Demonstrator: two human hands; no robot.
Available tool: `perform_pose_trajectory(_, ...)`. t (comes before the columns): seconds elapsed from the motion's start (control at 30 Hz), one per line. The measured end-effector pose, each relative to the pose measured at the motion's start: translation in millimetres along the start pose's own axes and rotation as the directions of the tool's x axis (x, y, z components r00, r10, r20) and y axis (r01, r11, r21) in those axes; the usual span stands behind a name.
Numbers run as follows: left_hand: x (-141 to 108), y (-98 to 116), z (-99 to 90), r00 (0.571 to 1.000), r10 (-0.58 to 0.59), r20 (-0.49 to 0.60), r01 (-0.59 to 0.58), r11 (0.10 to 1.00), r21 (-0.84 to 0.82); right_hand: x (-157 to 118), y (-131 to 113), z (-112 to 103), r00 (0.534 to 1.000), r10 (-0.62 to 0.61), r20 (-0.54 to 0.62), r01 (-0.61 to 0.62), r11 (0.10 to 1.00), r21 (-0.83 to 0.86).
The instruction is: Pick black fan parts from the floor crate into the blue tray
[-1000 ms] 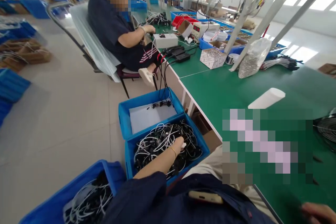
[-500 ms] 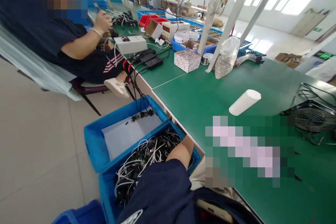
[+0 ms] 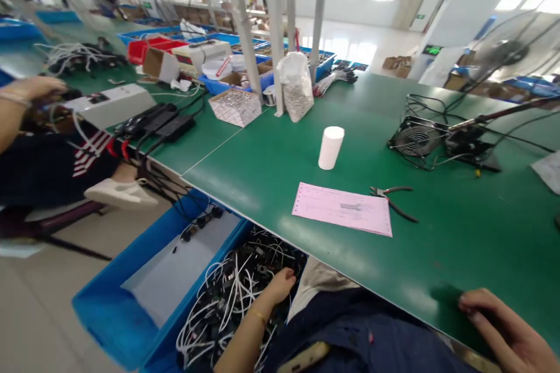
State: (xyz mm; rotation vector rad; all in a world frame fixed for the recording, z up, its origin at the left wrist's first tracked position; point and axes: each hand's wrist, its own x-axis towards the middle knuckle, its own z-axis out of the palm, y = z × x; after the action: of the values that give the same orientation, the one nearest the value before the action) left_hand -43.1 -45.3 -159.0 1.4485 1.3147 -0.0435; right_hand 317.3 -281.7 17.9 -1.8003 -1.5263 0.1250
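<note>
While left hand [image 3: 279, 287] dips into tangled cables [image 3: 231, 303] in blue crate [image 3: 164, 351], fingers curled, cannot tell if pinching; right hand [image 3: 503, 323] rests empty on green bench [image 3: 437, 262], fingers loosely apart; crate sits under bench edge, beside second crate [image 3: 105, 317] with grey sheet [image 3: 170, 285]

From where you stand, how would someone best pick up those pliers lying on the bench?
Take the pliers by their two handles, coming down from above on the side away from the pink sheet. They lie flat on the green bench, and the handles spread apart there, giving room for fingers, while the narrow nose points at the sheet.
</note>
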Motion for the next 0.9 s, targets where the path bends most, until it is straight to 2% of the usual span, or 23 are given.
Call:
perform_pose_trajectory(0.07, -25, 5, -16.7, 0.991, 0.069, 0.114, -0.08, 0.991, 0.102, 8, -17, 6, 0.999, 0.029, -0.04, -0.027, 0.999, 0.043)
perform_pose_trajectory(0.17, -74, 41, -46.0, 0.938, 0.197, 0.284, -0.262, 0.942, 0.21, 15, -30, 16, 0.991, 0.118, -0.063, -0.111, 0.989, 0.101)
perform_pose_trajectory(0.23, -107, 80, -64.0, 0.836, 0.353, 0.42, -0.475, 0.849, 0.233, 16, -33, 24, 0.984, 0.173, -0.046, -0.167, 0.979, 0.12)
perform_pose_trajectory(0.3, -130, 121, -77.8, 0.757, 0.455, 0.468, -0.577, 0.802, 0.153, 17, -34, 32, 0.977, 0.214, -0.008, -0.211, 0.968, 0.135)
perform_pose_trajectory(0.33, -135, 140, -82.9, 0.739, 0.51, 0.441, -0.61, 0.784, 0.116, 17, -34, 35, 0.974, 0.228, 0.02, -0.228, 0.964, 0.138)
perform_pose_trajectory(0.4, -132, 172, -88.9, 0.732, 0.61, 0.303, -0.667, 0.732, 0.137, 19, -34, 40, 0.97, 0.235, 0.07, -0.242, 0.962, 0.129)
perform_pose_trajectory(0.47, -116, 197, -89.6, 0.707, 0.692, 0.146, -0.698, 0.649, 0.302, 24, -33, 42, 0.976, 0.201, 0.082, -0.207, 0.975, 0.076)
perform_pose_trajectory(0.53, -98, 216, -85.4, 0.668, 0.737, 0.101, -0.662, 0.528, 0.532, 36, -32, 41, 0.992, 0.113, 0.064, -0.111, 0.993, -0.031)
perform_pose_trajectory(0.63, -83, 234, -72.4, 0.668, 0.718, 0.198, -0.571, 0.324, 0.754, 72, -29, 41, 0.991, -0.076, 0.107, 0.097, 0.973, -0.21)
perform_pose_trajectory(0.7, -82, 238, -63.1, 0.683, 0.696, 0.223, -0.527, 0.258, 0.81, 106, -25, 44, 0.97, -0.151, 0.191, 0.201, 0.937, -0.284)
perform_pose_trajectory(0.8, -85, 229, -54.6, 0.7, 0.682, 0.213, -0.501, 0.256, 0.827, 157, -19, 53, 0.941, -0.147, 0.304, 0.252, 0.905, -0.342)
perform_pose_trajectory(0.9, -82, 211, -53.0, 0.702, 0.668, 0.246, -0.54, 0.275, 0.796, 194, -16, 60, 0.908, -0.136, 0.397, 0.274, 0.909, -0.315)
